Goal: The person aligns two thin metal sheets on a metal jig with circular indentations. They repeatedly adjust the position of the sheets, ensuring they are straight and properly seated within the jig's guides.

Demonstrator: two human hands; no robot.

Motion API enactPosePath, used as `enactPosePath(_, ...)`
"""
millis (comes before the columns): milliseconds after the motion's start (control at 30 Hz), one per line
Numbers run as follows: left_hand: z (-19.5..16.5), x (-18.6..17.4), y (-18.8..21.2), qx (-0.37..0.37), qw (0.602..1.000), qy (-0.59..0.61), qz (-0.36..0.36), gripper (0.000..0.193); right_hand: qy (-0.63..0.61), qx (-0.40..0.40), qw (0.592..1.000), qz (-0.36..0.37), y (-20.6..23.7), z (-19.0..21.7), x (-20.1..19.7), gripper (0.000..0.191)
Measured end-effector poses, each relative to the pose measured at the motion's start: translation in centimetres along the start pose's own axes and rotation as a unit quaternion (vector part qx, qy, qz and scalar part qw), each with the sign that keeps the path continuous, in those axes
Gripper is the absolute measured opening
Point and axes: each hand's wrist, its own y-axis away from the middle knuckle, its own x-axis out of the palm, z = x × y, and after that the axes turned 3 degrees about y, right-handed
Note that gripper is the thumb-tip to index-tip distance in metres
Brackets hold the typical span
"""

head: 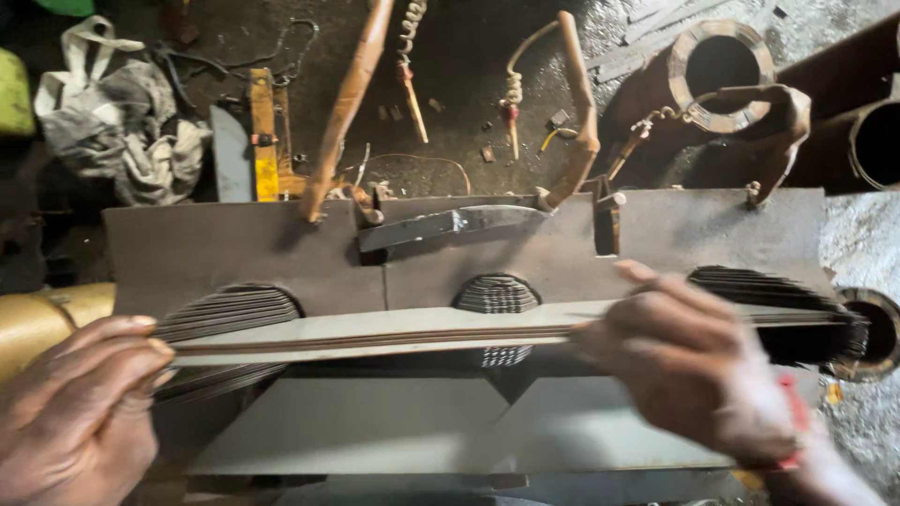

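A long thin stack of flat grey metal strips point(394, 333) lies level across the front of a laminated steel core point(281, 248). My left hand point(75, 412) grips the strips' left end with curled fingers. My right hand point(689, 365), blurred by motion, pinches the strips right of the middle, index finger raised. Behind the strips, three rounded stacks of stepped laminations point(497, 295) show in the core's face. A grey flat plate point(375, 426) lies below the strips.
Copper-coloured leads with brown wrapping point(352, 94) rise behind the core. A rusty pipe point(717, 66) and another tube point(877, 141) lie at the upper right. A heap of cloth point(131, 131) sits at upper left, a yellow cylinder point(42, 319) at left.
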Motion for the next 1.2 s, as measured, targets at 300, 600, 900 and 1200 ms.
enactPosePath(300,-3.1,-0.6,-2.8,0.021,0.998,-0.029,-0.059,0.016,-0.044,-0.049,0.998,0.003,-8.1,5.8,5.4,0.040)
enactPosePath(600,-3.8,0.3,-0.3,-0.054,0.962,0.042,-0.263,0.046,0.007,-0.059,0.996,-0.071,-11.6,8.9,10.1,0.038)
enactPosePath(900,-3.5,2.9,1.8,-0.171,0.946,0.108,-0.252,0.051,0.084,-0.075,0.993,-0.023,-9.8,6.9,11.9,0.024)
enactPosePath(1200,-3.0,3.9,2.5,-0.187,0.924,0.170,-0.286,0.040,0.126,-0.056,0.989,0.050,-7.8,5.4,12.9,0.027)
